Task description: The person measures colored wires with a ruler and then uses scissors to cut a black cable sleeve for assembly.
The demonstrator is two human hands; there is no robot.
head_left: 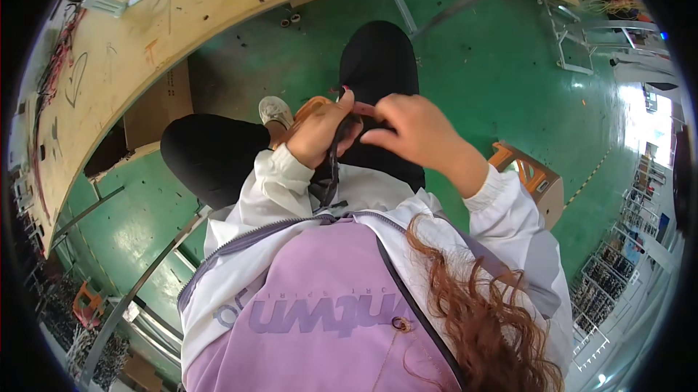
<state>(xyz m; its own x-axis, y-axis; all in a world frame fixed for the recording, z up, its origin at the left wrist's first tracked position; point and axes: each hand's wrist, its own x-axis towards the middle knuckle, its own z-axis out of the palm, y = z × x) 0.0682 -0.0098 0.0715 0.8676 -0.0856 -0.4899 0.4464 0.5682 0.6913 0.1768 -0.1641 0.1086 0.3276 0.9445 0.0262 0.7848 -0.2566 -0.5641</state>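
My left hand [323,130] is closed around a black wire bundle [334,163], which hangs from the fingers down to my lap. Its thumb points up, close to a short reddish-brown strip [363,108]. At the strip's other end, my right hand [414,127] has its fingers curled over it, with the thumb held apart below. The exact kind of the strip is too small to make out. An orange thing [314,107] shows just behind my left hand, mostly hidden. Both hands are above my lap, between my black-trousered knees.
A curved-looking wooden worktop [218,7] spans the far side and left, with wires at its left end. To the right stands an orange-and-tan stool [531,178] on the green floor [494,72]. Metal frames [574,47] stand far right; a cardboard box [156,105] is under the worktop.
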